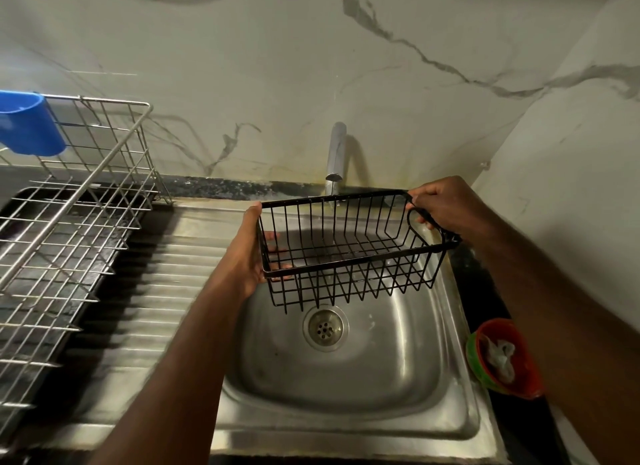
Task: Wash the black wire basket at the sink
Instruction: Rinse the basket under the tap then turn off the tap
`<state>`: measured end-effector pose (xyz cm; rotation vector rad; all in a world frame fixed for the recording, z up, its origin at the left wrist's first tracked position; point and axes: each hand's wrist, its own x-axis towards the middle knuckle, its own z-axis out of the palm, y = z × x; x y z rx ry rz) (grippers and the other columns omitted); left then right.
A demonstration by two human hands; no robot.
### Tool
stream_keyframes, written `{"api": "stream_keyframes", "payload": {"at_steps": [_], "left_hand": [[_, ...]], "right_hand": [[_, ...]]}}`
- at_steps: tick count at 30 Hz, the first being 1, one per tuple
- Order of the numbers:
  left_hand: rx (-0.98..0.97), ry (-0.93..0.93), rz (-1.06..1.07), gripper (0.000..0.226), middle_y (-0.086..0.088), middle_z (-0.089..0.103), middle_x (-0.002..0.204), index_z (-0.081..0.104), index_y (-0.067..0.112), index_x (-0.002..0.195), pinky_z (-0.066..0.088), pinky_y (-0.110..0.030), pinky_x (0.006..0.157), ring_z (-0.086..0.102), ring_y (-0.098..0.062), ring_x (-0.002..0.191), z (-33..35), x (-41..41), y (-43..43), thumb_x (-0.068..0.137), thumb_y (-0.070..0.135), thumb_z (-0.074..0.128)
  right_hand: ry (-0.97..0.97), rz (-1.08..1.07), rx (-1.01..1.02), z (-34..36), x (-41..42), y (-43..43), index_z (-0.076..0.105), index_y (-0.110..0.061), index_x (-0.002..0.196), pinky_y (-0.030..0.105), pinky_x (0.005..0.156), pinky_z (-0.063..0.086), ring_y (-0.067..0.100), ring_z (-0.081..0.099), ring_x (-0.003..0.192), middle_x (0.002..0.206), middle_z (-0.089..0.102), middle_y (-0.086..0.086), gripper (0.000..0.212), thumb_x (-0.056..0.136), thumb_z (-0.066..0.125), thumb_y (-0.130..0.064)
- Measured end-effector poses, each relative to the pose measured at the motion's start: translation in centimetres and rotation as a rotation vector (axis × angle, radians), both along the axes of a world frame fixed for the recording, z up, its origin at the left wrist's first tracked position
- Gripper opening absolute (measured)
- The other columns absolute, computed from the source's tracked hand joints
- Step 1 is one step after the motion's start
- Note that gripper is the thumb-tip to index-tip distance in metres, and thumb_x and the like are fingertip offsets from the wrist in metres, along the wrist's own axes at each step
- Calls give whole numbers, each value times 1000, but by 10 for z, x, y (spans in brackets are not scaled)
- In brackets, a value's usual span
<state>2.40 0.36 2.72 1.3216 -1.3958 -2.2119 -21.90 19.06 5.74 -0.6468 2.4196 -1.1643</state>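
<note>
A black wire basket [349, 253] hangs in the air over the steel sink [398, 378], right under the chrome tap [335, 159]. A thin stream of water seems to fall from the tap through the basket. My left hand [247, 253] grips the basket's left end, fingers showing inside the wires. My right hand [446, 205] holds the right end at its rim and hooked wire. The basket is empty and tilted slightly down toward its near side. The drain [325, 329] lies below it.
A steel dish rack [69, 229] stands on the left with a blue plastic holder [29, 123] hung on it. The ribbed drainboard [166, 291] lies between the rack and the basin. A red and green bowl [502, 357] with a crumpled plastic piece sits right of the sink. Marble walls stand behind and right.
</note>
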Motion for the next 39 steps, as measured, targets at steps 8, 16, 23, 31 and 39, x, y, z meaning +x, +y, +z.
{"api": "stream_keyframes", "payload": {"at_steps": [8, 16, 23, 31, 39], "left_hand": [[-24, -13, -51, 75, -16, 72, 104, 67, 7, 109, 53, -54, 95, 68, -33, 101, -4, -9, 1, 91, 74, 39], [-34, -2, -74, 74, -15, 73, 106, 68, 10, 112, 51, -55, 98, 68, -33, 104, -9, -20, 6, 90, 75, 40], [-46, 25, -106, 69, -9, 77, 86, 69, 11, 101, 54, -52, 95, 71, -29, 96, -6, -31, 15, 95, 71, 34], [-48, 20, -122, 75, -16, 74, 103, 68, 8, 108, 55, -49, 94, 71, -31, 100, -9, -39, 19, 94, 73, 32], [-19, 11, -150, 77, -19, 72, 112, 66, 8, 117, 57, -49, 88, 70, -33, 104, -13, -50, 20, 95, 72, 30]], "right_hand": [[5, -38, -9, 9, 0, 11, 67, 1, 106, 22, 45, 48, 22, 60, 59, 85, 70, 13, 18, 93, 56, -4], [-25, -78, -33, 11, -5, 25, 66, 4, 108, 20, 41, 43, 11, 53, 46, 91, 69, 20, 20, 93, 54, -3], [-12, -103, -43, 13, -12, 38, 68, 2, 106, 27, 50, 46, 26, 56, 63, 90, 71, 19, 19, 93, 56, -5], [-3, -130, -63, 13, -14, 49, 69, -2, 106, 24, 49, 46, 17, 55, 57, 85, 70, 11, 18, 93, 56, -5], [14, -152, -64, 11, -20, 61, 69, 1, 109, 22, 44, 45, 20, 56, 59, 90, 72, 15, 21, 92, 57, -6]]}}
